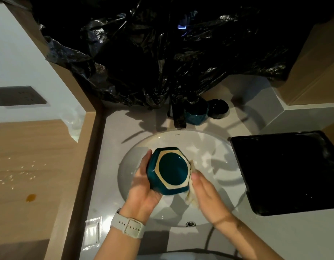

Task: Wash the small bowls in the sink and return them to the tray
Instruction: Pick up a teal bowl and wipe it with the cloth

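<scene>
A teal hexagonal bowl (170,170) is held bottom-up over the white sink (209,156), its unglazed foot ring facing me. My left hand (143,186) grips its left side, a pale watch on the wrist. My right hand (205,194) presses a cream cloth (191,198) against the bowl's right side. A black tray (286,173) lies on the counter to the right of the sink. Another teal bowl (197,115) stands behind the tap beside a black bowl (217,108).
A dark tap (178,115) rises at the sink's far edge. Black plastic sheeting (162,53) covers the wall behind. A small clear packet (93,233) lies on the counter at the near left. The wooden surface at left carries a brown stain (31,197).
</scene>
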`<state>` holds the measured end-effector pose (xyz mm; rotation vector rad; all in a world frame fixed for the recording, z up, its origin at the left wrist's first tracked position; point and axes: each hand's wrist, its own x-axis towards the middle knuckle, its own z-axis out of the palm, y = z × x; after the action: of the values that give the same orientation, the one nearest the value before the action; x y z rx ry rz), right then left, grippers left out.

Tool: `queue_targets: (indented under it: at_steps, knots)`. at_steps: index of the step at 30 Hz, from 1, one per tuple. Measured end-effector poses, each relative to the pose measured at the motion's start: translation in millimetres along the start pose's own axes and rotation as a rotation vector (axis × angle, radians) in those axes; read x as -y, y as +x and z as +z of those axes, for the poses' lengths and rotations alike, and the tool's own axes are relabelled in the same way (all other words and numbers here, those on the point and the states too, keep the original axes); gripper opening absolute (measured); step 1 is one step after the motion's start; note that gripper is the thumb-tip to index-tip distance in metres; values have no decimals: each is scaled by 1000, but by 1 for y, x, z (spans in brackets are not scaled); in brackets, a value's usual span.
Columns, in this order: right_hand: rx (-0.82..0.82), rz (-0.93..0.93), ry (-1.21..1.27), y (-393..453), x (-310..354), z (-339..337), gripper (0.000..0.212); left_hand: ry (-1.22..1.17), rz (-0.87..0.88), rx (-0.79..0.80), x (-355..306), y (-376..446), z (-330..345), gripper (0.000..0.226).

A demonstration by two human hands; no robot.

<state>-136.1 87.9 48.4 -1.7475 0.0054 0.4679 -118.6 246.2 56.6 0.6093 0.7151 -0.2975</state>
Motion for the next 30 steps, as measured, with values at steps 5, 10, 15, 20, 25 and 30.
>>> queue_targets:
  at_steps: [5,10,15,20,25,30]
  knots:
    - [-181,-141,-397,15,8,-2,44,50,23,56,-3,-1,2,35]
    - [-140,-200,-587,35,18,-12,40,116,15,-19,0,-3,15,32]
    - [-34,-54,-201,25,2,-19,25,171,17,-50,-1,0,12,36]
    - [-235,-113,69,34,25,-16,26,178,-115,-17,2,-2,14,39]
    - [-364,-290,-134,15,9,-14,15,140,-23,-35,-3,1,13,37]
    - [-208,-522,-394,14,9,1,16,150,-68,-16,5,0,13,44]
